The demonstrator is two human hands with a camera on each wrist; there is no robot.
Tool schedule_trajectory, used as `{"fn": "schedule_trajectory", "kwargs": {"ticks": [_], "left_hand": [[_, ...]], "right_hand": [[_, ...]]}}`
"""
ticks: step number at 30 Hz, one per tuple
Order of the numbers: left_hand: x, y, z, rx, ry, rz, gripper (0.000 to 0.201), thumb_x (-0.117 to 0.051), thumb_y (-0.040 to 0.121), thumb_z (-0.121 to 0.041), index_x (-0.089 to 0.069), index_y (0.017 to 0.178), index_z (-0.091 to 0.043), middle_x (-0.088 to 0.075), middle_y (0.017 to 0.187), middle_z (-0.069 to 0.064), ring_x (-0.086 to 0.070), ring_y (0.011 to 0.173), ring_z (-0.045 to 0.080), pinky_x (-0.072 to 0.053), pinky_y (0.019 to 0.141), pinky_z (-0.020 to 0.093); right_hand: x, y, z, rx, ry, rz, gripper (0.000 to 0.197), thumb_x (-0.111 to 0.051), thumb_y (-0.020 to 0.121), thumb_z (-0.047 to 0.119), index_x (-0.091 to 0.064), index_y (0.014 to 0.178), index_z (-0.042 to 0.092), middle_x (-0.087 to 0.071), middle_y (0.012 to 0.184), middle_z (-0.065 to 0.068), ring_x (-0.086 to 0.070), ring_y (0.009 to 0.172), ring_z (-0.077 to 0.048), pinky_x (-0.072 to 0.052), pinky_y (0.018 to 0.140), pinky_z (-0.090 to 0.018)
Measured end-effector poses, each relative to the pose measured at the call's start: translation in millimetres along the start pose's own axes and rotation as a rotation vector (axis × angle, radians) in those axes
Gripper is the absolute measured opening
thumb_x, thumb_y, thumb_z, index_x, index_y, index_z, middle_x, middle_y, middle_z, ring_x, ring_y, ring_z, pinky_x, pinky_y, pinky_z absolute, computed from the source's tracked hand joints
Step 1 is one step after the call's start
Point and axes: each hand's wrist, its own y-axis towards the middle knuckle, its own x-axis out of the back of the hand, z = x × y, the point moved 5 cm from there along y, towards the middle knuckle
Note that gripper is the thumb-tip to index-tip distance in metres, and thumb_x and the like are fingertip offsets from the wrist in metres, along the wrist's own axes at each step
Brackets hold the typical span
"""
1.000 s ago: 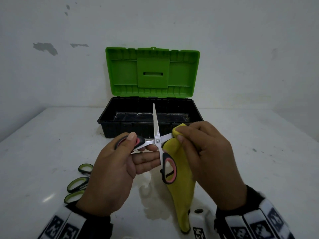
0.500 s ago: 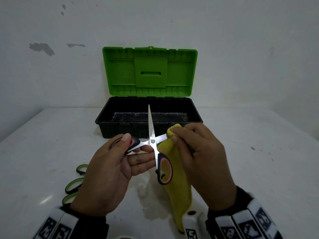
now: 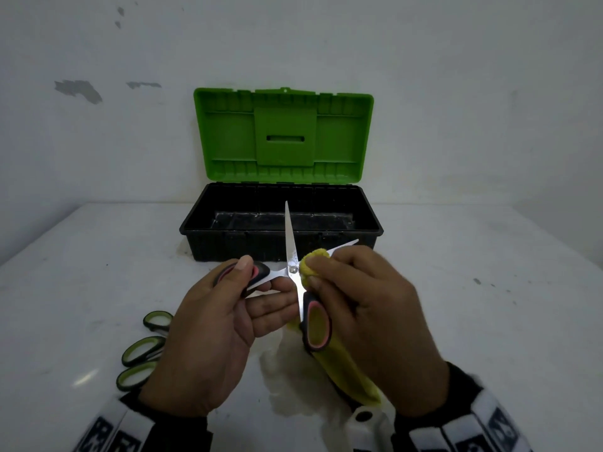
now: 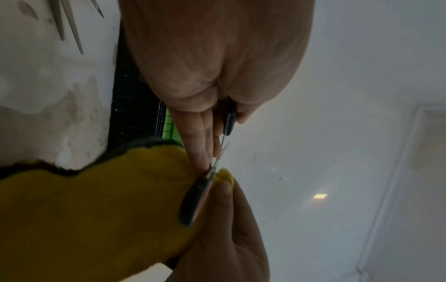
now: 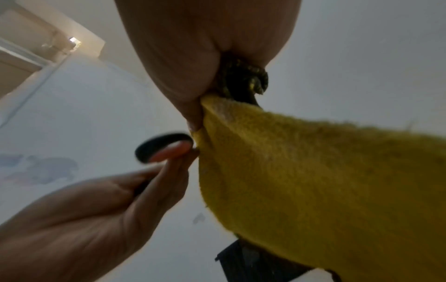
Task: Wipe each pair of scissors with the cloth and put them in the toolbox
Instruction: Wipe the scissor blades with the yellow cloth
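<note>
- Scissors (image 3: 295, 272) were held spread above the table (image 3: 489, 321), one blade pointing at the toolbox (image 3: 202, 236) just beyond.
- Left hand (image 3: 208, 334) gripped one handle.
- Right hand (image 3: 365, 314) pinched the cloth (image 3: 346, 370) on the rightward blade, beside the pivot.

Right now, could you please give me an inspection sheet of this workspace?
Surface: white table, stained and speckled, with a pale patch under the hands.
Job's things: pink-handled scissors spread open in the air; yellow cloth folded over one blade; toolbox open, green lid upright, nothing seen inside.
Clutter: green-handled scissors at the left, partly hidden.
Hands: left hand grips one pink handle; right hand pinches the cloth on the blade.
Cables: nothing seen.
Surroundings: white wall with chipped paint.
</note>
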Motion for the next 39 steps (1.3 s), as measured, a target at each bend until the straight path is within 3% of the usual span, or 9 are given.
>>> {"fn": "schedule_trajectory", "kwargs": {"ticks": [4, 9, 13, 18, 22, 25, 30, 36, 39], "left_hand": [[3.2, -1.9, -1.8, -0.009, -0.003, -0.007, 0.027, -0.044, 0.096, -0.021, -0.059, 0.087, 0.000, -0.072, 0.074, 0.027, -0.074, 0.065, 0.034, -0.060, 0.053, 0.038], [7.0, -2.3, -4.7, 0.012, -0.045, -0.019, 0.030, -0.043, 0.099, -0.021, -0.060, 0.085, -0.001, -0.071, 0.072, 0.025, -0.074, 0.062, 0.031, -0.059, 0.052, 0.036], [8.6, -3.2, -6.7, 0.035, -0.054, -0.002, 0.031, -0.042, 0.099, -0.022, -0.060, 0.084, -0.002, -0.071, 0.071, 0.024, -0.073, 0.060, 0.030, -0.059, 0.051, 0.035], [6.2, -3.4, -7.2, 0.047, -0.049, 0.026, 0.027, -0.048, 0.091, -0.024, -0.061, 0.085, -0.001, -0.071, 0.072, 0.024, -0.074, 0.062, 0.031, -0.060, 0.053, 0.036], [6.6, -2.7, -7.5, 0.058, -0.040, 0.009, 0.030, -0.043, 0.098, -0.023, -0.060, 0.087, 0.000, -0.071, 0.072, 0.024, -0.073, 0.060, 0.030, -0.059, 0.051, 0.035], [6.5, -4.0, -10.0, 0.060, -0.037, 0.007, 0.031, -0.043, 0.099, -0.022, -0.060, 0.087, 0.001, -0.071, 0.070, 0.023, -0.073, 0.058, 0.029, -0.059, 0.049, 0.035], [8.8, -4.4, -9.6, 0.057, -0.023, 0.004, 0.031, -0.043, 0.100, -0.021, -0.060, 0.085, 0.000, -0.070, 0.070, 0.023, -0.073, 0.060, 0.030, -0.059, 0.051, 0.034], [11.0, -2.3, -10.0, 0.021, 0.081, -0.009, 0.027, -0.047, 0.098, -0.020, -0.060, 0.090, 0.002, -0.072, 0.079, 0.027, -0.074, 0.068, 0.035, -0.061, 0.056, 0.037], [11.7, -1.8, -7.6, -0.015, 0.162, -0.013, 0.027, -0.047, 0.099, -0.020, -0.059, 0.097, 0.005, -0.073, 0.081, 0.026, -0.075, 0.072, 0.036, -0.062, 0.060, 0.039]], "right_hand": [[-1.9, 2.6, -14.1, -0.016, -0.041, -0.037, 0.021, -0.062, 0.092, 0.020, -0.075, 0.107, 0.011, -0.066, 0.092, -0.003, -0.061, 0.082, -0.016, -0.052, 0.072, -0.028], [-0.5, 1.2, -8.4, -0.014, -0.052, -0.091, 0.023, -0.061, 0.092, 0.021, -0.075, 0.106, 0.011, -0.067, 0.092, -0.003, -0.060, 0.084, -0.015, -0.049, 0.076, -0.021], [1.4, 0.5, -1.2, 0.027, -0.027, -0.070, 0.023, -0.062, 0.092, 0.022, -0.076, 0.106, 0.011, -0.069, 0.093, -0.003, -0.062, 0.086, -0.016, -0.050, 0.078, -0.023], [12.4, 3.3, -18.9, -0.062, -0.025, -0.158, 0.019, -0.069, 0.087, 0.016, -0.076, 0.103, 0.011, -0.071, 0.092, -0.002, -0.064, 0.085, -0.015, -0.053, 0.077, -0.028], [4.6, -0.5, 0.3, -0.021, -0.014, -0.129, 0.019, -0.066, 0.089, 0.018, -0.076, 0.103, 0.010, -0.070, 0.093, -0.002, -0.063, 0.085, -0.014, -0.050, 0.079, -0.019], [3.8, -1.7, 2.2, 0.007, -0.001, -0.117, 0.020, -0.064, 0.090, 0.019, -0.076, 0.103, 0.010, -0.070, 0.093, -0.003, -0.063, 0.085, -0.015, -0.051, 0.078, -0.021], [11.2, 1.1, -23.9, -0.082, -0.004, -0.150, 0.017, -0.071, 0.087, 0.011, -0.076, 0.103, 0.010, -0.071, 0.094, -0.001, -0.065, 0.086, -0.014, -0.052, 0.079, -0.022], [28.0, 3.7, -53.6, -0.273, -0.014, -0.167, 0.014, -0.071, 0.088, 0.015, -0.076, 0.100, 0.019, -0.073, 0.095, 0.007, -0.061, 0.088, 0.002, -0.043, 0.082, -0.005], [33.3, 6.9, -45.7, -0.256, 0.002, -0.127, 0.015, -0.069, 0.090, 0.017, -0.075, 0.103, 0.021, -0.070, 0.097, 0.009, -0.060, 0.091, 0.003, -0.042, 0.083, -0.005]]}}
